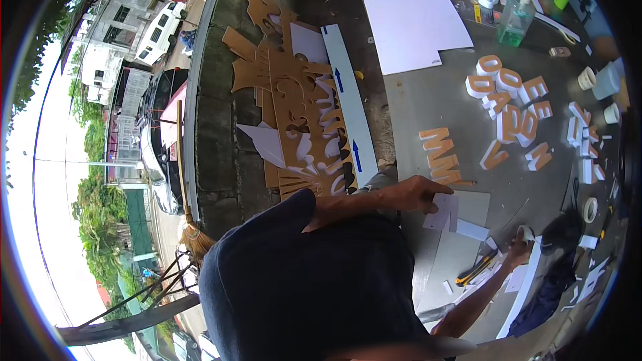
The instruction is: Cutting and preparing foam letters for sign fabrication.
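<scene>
My left hand (pixel 428 194) is bent over a small white card piece (pixel 438 220) lying on a larger pale board (pixel 483 207), with its fingers curled at the card's upper edge. Just above it are orange-faced cut-out letters (pixel 438 154). My right hand (pixel 518 251), lower right, grips a small white object (pixel 525 232) that I cannot make out, beside a long white strip (pixel 518 297). A yellow-and-black cutter (pixel 473 273) lies among white offcuts between my hands. More block letters (pixel 508 120) sit farther up the table.
The grey table (pixel 421 100) carries a large white sheet (pixel 408 20), a green-liquid bottle (pixel 513 23), cups (pixel 587 79) and dark cloth (pixel 555 281). At left, cut brown boards (pixel 267 67) lean near a block wall (pixel 217 107), with a broom (pixel 194 241) and street vehicles (pixel 157 37) beyond.
</scene>
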{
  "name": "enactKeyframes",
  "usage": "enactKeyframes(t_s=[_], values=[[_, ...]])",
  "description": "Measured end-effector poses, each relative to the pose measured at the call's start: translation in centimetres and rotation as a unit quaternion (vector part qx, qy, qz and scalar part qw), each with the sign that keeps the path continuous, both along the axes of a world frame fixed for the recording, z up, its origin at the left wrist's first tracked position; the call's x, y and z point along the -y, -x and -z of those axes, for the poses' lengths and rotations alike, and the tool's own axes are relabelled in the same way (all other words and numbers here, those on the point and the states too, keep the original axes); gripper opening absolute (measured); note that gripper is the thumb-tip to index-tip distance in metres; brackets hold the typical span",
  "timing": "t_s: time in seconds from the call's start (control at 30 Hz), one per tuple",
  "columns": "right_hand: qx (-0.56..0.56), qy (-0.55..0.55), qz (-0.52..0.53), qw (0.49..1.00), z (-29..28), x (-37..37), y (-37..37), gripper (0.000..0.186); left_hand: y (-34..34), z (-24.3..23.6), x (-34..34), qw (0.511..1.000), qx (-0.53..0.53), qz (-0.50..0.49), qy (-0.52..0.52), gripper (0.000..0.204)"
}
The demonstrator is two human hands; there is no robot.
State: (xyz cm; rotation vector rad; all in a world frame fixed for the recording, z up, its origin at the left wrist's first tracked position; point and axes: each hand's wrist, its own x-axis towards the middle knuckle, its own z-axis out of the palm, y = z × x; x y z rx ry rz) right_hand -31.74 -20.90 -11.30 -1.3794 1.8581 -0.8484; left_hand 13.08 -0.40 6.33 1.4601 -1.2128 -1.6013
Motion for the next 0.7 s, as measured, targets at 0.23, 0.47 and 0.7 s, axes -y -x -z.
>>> enactKeyframes(t_s=[0.23,0.47,0.7], values=[[-0.169,0.03,-0.034,0.985,-4.4,7.6,0.5,0.055,-5.5,-0.6,3.4,0.995,-0.055,-0.072,-0.038,0.057],[-0.086,0.117,-0.134,0.98,-12.2,24.1,-9.1,0.047,-9.7,-0.4,6.8,0.984,-0.109,-0.101,-0.102,0.061],[-0.085,0.034,-0.15,0.984,-13.6,38.2,-21.2,0.044,-13.3,0.7,10.0,0.982,-0.136,-0.107,-0.075,0.061]])
